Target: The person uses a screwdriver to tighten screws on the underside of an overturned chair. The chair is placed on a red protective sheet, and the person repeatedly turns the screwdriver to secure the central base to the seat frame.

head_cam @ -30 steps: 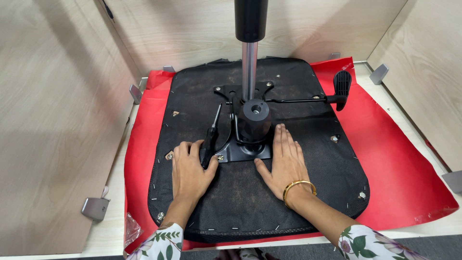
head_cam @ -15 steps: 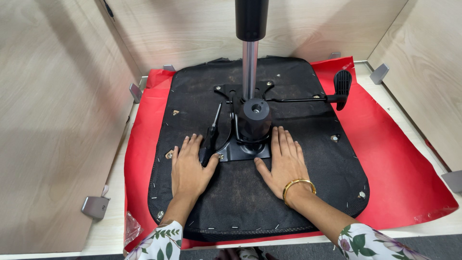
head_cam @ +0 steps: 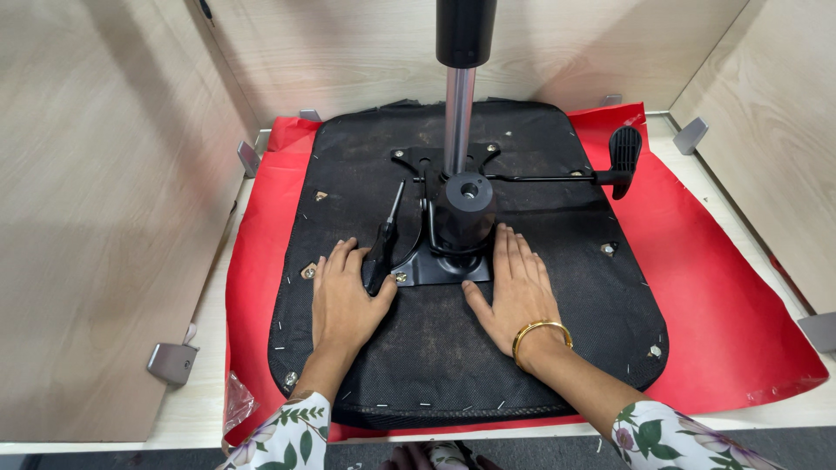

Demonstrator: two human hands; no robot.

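An upturned black chair seat (head_cam: 575, 287) lies on a red sheet (head_cam: 714, 287). A black metal mechanism plate (head_cam: 435, 261) is bolted at its middle, with a round black hub (head_cam: 466, 209) and a chrome gas-lift column (head_cam: 459, 122) rising out of view. A lever with a black paddle handle (head_cam: 623, 150) sticks out to the right. My left hand (head_cam: 344, 296) rests flat on the seat, fingers spread, beside a black-handled screwdriver (head_cam: 383, 248). Flat beside the plate's right edge lies my right hand (head_cam: 514, 292), a gold bangle on its wrist.
Light wooden panels wall in the left, back and right sides. Grey metal brackets (head_cam: 171, 361) sit at the panel feet. A crumpled clear plastic bit (head_cam: 237, 405) lies at the sheet's front left corner. Small bolts (head_cam: 608, 250) dot the seat.
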